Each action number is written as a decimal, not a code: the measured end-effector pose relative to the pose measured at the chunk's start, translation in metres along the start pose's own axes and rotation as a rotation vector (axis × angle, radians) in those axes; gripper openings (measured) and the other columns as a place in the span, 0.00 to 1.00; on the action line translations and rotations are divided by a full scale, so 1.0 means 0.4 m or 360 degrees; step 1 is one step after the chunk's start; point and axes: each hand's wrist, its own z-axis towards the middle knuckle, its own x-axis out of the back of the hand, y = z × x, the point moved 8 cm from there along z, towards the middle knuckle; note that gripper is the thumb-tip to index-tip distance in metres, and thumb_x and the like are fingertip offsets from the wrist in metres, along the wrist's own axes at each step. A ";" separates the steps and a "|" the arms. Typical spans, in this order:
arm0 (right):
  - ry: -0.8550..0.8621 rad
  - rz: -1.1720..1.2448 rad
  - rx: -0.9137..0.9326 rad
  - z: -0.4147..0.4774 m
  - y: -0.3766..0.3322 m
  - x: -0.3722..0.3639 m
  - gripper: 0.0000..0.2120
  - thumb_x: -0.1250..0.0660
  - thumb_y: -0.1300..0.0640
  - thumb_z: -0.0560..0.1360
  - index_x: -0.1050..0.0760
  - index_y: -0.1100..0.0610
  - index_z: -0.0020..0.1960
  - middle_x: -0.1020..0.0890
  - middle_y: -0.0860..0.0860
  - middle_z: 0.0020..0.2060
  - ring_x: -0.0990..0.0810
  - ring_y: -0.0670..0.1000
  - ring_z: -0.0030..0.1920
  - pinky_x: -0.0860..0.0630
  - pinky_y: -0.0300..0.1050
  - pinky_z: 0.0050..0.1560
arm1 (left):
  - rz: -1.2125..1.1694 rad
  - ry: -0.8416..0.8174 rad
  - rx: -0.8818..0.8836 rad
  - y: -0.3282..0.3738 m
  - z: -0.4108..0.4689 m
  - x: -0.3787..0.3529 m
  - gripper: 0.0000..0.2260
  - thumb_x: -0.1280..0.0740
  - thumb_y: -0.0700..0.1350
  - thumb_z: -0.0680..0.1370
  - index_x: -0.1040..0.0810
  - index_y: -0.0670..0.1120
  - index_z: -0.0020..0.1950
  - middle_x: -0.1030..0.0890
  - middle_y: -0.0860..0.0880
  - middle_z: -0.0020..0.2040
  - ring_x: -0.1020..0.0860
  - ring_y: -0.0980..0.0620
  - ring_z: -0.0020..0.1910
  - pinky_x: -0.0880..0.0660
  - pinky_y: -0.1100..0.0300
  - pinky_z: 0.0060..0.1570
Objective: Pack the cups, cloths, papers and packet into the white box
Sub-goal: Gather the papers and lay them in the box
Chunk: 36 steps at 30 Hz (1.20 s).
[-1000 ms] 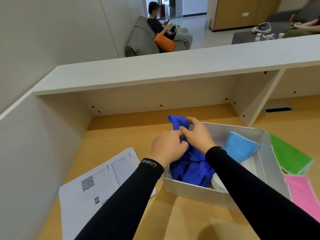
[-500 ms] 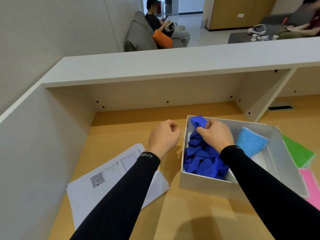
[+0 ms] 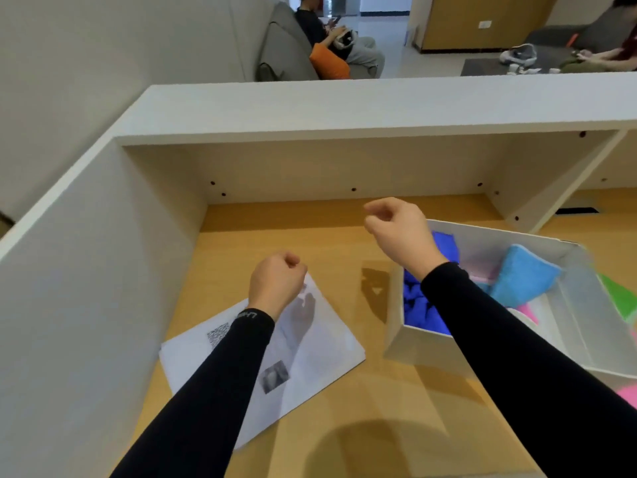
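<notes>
The white box (image 3: 396,326) sits on the wooden desk at the right. A dark blue cloth (image 3: 422,307) lies crumpled in its left end, and a light blue cloth (image 3: 520,274) leans in its middle. White papers (image 3: 310,343) with a QR code lie flat to the left of the box. My left hand (image 3: 275,282) hovers over the papers' far corner, fingers curled, holding nothing. My right hand (image 3: 396,232) is raised left of the box's far corner, fingers loosely curled and empty. My right sleeve hides part of the box's contents.
A green cloth (image 3: 618,300) and a pink cloth (image 3: 629,395) lie right of the box. A white shelf (image 3: 344,112) overhangs the desk's back, with a white side wall (image 3: 86,305) at the left. People sit on sofas beyond.
My right hand let go of the dark blue cloth, now lying in the box, and lifted out leftward. My left hand drew back over the papers. The view shifted left.
</notes>
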 end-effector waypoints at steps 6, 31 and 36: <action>-0.0656 -0.0067 -0.0443 -0.059 0.074 -0.326 0.19 0.36 0.58 0.74 0.28 0.66 0.63 0.21 0.59 0.54 0.22 0.58 0.54 0.27 0.48 0.55 | -0.0039 0.0184 0.0425 -0.244 -0.057 0.145 0.15 0.38 0.45 0.77 0.26 0.43 0.62 0.21 0.47 0.51 0.24 0.47 0.45 0.32 0.60 0.44; -0.0740 -0.0380 -0.1071 -0.135 0.313 -0.453 0.14 0.40 0.58 0.71 0.26 0.63 0.54 0.23 0.61 0.56 0.25 0.59 0.53 0.25 0.50 0.58 | -0.0600 0.0307 0.1179 -0.604 -0.151 0.114 0.06 0.36 0.41 0.72 0.25 0.40 0.46 0.24 0.45 0.41 0.27 0.45 0.41 0.31 0.59 0.41; -0.0733 -0.0039 -0.1107 -0.155 0.302 -0.452 0.15 0.43 0.62 0.74 0.27 0.67 0.58 0.19 0.57 0.50 0.27 0.56 0.40 0.32 0.46 0.42 | -0.0706 0.0372 0.1085 -0.569 -0.142 0.123 0.01 0.38 0.37 0.74 0.28 0.40 0.42 0.29 0.47 0.35 0.33 0.48 0.32 0.35 0.61 0.33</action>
